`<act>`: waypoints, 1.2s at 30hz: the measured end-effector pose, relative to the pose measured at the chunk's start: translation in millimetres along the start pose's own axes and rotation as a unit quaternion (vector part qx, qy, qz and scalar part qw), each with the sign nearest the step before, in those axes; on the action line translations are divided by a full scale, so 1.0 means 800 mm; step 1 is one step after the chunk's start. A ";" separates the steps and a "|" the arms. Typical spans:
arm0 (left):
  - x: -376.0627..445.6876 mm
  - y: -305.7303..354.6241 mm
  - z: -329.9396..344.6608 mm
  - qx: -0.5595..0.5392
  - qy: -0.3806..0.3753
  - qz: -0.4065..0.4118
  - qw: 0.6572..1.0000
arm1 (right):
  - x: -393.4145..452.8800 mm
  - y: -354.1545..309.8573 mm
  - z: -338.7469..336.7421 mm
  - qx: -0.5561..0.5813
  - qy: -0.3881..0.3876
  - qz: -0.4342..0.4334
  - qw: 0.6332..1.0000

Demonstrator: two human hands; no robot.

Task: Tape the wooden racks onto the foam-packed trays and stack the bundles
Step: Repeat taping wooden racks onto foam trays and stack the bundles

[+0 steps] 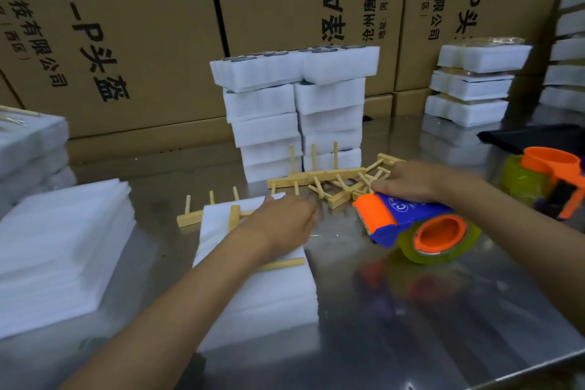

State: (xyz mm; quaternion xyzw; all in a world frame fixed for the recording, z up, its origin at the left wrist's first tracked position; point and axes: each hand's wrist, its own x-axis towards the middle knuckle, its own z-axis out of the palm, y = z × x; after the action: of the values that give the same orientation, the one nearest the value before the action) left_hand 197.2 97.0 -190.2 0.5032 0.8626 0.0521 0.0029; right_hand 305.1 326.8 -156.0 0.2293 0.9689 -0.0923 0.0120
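A white foam-packed tray (262, 304) lies on the steel table in front of me. A wooden rack (234, 217) with upright pegs lies across its far end. My left hand (281, 225) rests on the rack and tray top, fingers curled at the far edge. My right hand (408, 180) reaches into a pile of loose wooden racks (335, 182), its fingers hidden among the pegs. A blue and orange tape dispenser (411, 229) with clear tape lies just below that hand.
Two tall stacks of foam bundles (297, 111) stand behind the racks. More bundles (471, 82) sit at the back right, foam sheets (60, 250) at the left. A second orange tape dispenser (544, 180) lies far right. Cardboard boxes (133, 25) wall the back.
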 end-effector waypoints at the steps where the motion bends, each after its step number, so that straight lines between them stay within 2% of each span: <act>1: 0.006 0.002 -0.003 -0.009 -0.001 0.005 1.000 | 0.002 -0.003 0.002 -0.016 0.005 -0.002 1.000; 4: 0.023 0.009 -0.004 -0.064 -0.023 -0.005 0.998 | 0.004 -0.004 0.006 -0.033 0.019 0.006 0.999; 8: 0.033 0.006 0.010 -0.114 0.014 -0.021 0.993 | 0.004 -0.009 0.008 -0.047 0.029 0.004 0.998; 13: 0.032 -0.002 0.006 -0.290 -0.004 -0.017 0.957 | 0.007 -0.042 0.022 -0.153 0.041 -0.015 0.987; 17: 0.027 0.001 0.006 -0.249 -0.013 -0.006 0.968 | 0.008 -0.068 0.033 -0.210 0.046 -0.012 0.977; 23: 0.021 0.007 0.006 -0.225 0.011 0.027 0.974 | -0.001 -0.073 0.033 -0.185 0.066 0.047 0.979; 25: 0.018 0.008 0.001 -0.293 0.018 0.035 0.955 | -0.006 -0.074 0.031 -0.192 0.085 0.079 0.975; 27: 0.013 0.007 -0.005 -0.398 0.032 0.042 0.916 | -0.010 -0.078 0.031 -0.204 0.088 0.099 0.970; 29: 0.010 0.007 -0.008 -0.425 0.047 0.049 0.903 | -0.013 -0.085 0.033 -0.204 0.094 0.102 0.969; 33: 0.014 0.008 -0.010 -0.442 0.010 0.020 0.897 | -0.036 -0.086 0.037 -0.178 0.174 0.138 0.958; 36: 0.015 0.009 -0.007 -0.413 -0.025 -0.015 0.910 | -0.077 -0.071 0.057 -0.139 0.317 0.174 0.922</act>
State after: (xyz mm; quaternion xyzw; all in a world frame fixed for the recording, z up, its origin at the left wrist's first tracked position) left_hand 197.0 110.2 -183.7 0.4452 0.7710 0.3913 0.2329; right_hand 333.6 241.4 -186.7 0.4072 0.8701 0.1240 -0.2484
